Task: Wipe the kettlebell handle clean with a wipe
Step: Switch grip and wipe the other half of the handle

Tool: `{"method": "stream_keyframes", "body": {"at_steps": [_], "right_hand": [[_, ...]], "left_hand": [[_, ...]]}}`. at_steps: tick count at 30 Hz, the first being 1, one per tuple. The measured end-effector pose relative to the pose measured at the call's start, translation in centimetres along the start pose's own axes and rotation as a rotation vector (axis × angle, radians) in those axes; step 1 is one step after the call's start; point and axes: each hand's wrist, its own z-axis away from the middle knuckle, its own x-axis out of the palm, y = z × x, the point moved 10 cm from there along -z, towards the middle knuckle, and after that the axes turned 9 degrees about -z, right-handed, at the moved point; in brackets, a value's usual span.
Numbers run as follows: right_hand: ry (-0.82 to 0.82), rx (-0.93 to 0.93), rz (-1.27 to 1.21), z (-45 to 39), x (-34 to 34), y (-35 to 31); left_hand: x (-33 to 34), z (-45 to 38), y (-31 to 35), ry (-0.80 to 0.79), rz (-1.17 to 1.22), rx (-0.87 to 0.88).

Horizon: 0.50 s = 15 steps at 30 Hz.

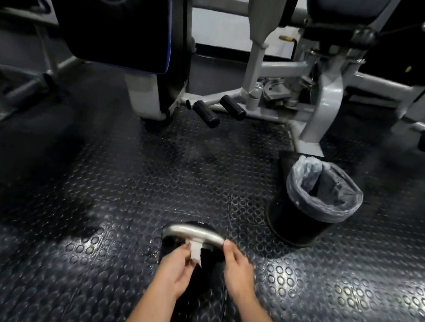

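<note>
White wipe (196,253) is pinched by the left hand (174,272) against the handle (192,233); wiping is judged underway. The right hand (238,269), loosely curled and holding nothing, steadies the handle's end; sliding along the bar is needed next.

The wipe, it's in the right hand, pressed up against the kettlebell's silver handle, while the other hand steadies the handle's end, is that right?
Not quite. The head view shows the left hand holding the wipe against the kettlebell's silver handle. The right hand is the one steadying the handle's end; the rest stands.
</note>
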Motion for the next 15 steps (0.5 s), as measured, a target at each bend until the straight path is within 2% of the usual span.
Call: {"method": "stream_keyframes", "body": {"at_steps": [4, 10, 15], "right_hand": [[-0.006, -0.002, -0.002, 0.0, 0.1, -0.1], [-0.004, -0.011, -0.010, -0.2, 0.1, 0.1], [-0.011, -0.001, -0.017, -0.1, 0.2, 0.2]], "left_hand": [[-0.1, 0.2, 1.7, 0.060, 0.078, 0.042], [0.5, 0.5, 0.0, -0.002, -0.001, 0.014], [0.4, 0.1, 1.5, 0.019, 0.113, 0.045]]}}
